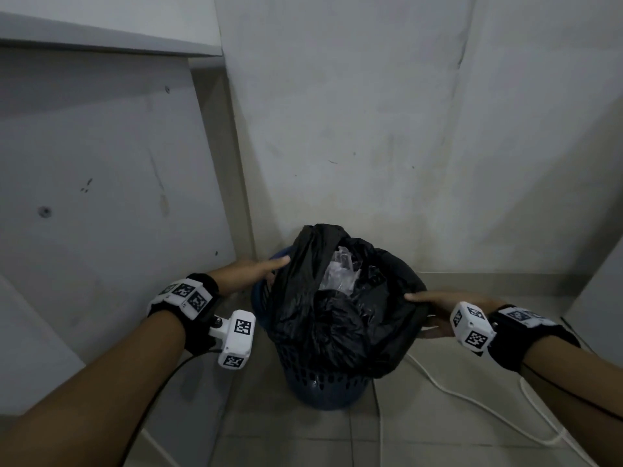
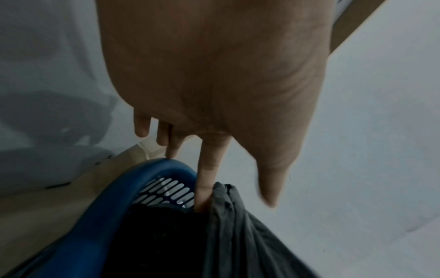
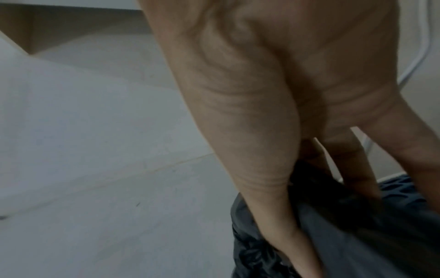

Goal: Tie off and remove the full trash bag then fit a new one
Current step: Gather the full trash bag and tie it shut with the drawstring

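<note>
Hands [image 1: 259,269] beside bagged bin [image 1: 323,382], cables [image 1: 472,402] nearby

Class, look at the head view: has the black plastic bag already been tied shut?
No: the black plastic bag gapes open in the blue slotted bin, clear plastic waste showing.

Both forearms reach forward and down, each wrist strapped with a tagged camera unit, the left hand [image 1: 251,268] extended with fingers [image 2: 206,169] nearly straight, the right hand [image 1: 438,303] flat, its thumb pointing inward
</note>
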